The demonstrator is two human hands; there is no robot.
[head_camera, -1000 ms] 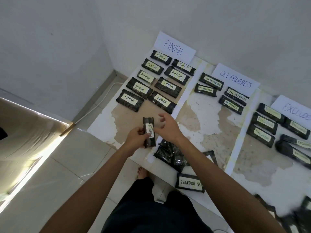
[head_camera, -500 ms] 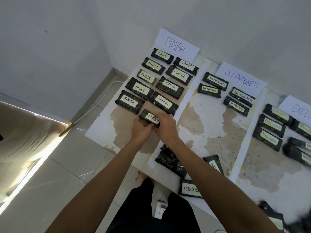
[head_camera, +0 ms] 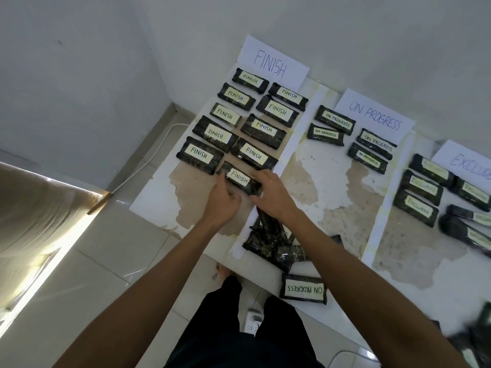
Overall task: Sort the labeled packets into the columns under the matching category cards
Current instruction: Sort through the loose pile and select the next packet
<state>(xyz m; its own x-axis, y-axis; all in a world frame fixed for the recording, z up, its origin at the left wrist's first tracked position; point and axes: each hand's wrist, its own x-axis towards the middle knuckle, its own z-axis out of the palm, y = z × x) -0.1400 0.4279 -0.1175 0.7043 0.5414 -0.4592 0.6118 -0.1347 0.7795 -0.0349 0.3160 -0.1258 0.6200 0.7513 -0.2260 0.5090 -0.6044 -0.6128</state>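
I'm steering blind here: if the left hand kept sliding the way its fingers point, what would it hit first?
The left hand points up-table at the FINISH packet it is gripping. Just past that lies the bottom-left FINISH packet of the column, probably the first new contact, though depth is hard to judge.

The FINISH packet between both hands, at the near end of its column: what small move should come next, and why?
Probably let go and draw both hands back. The FINISH packet seems to lie flat under the FINISH card, label up, just below the other packets, with the left hand and right hand at its ends. Next, reach for the unsorted pile.
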